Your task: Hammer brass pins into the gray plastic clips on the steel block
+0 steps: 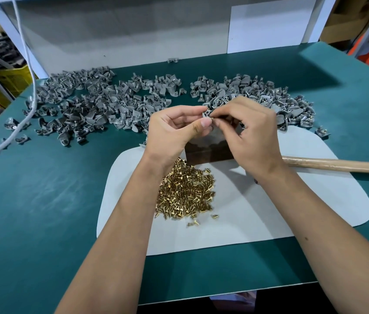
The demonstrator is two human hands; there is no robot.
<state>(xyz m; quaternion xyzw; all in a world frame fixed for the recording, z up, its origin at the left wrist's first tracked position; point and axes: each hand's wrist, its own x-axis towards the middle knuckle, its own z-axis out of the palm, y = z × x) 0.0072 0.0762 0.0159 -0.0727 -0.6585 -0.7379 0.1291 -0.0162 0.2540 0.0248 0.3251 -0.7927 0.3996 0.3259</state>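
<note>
Head view: the left hand (174,130) pinches a gray clip (206,114) between thumb and fingers, raised above the steel block (208,150). The right hand (249,134) pinches a brass pin (211,119) against the clip. The pin pile (185,193) lies just before the block; the hammer handle (337,165) lies right.
</note>
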